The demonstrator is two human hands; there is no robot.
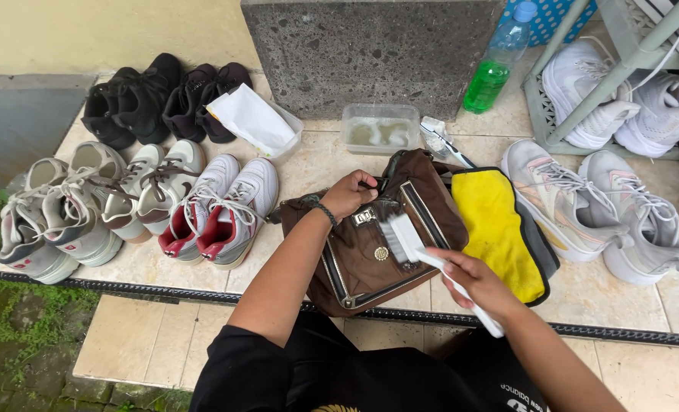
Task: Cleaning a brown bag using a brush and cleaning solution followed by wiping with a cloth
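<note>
A: Under your right hand (pixel 478 284), what are you gripping?

B: Your fingers (pixel 461 268) are closed round the handle of a white brush (pixel 419 250), bristles pressed down on the brown bag (pixel 374 233), probably so they bite into the fabric.

A: And the other hand?

B: Just beyond the bristles, your left hand (pixel 347 195) is clenched on the bag's top edge, likely pinning it flat on the tiled ledge (pixel 644 305).

A: What lies past them?

B: Right of your fingers, touching the bag, a yellow cloth (pixel 499 221); beyond your left hand, a clear tub (pixel 379 128) and a bottle of green liquid (pixel 498 65); sneakers (pixel 225 210) to the left.
</note>
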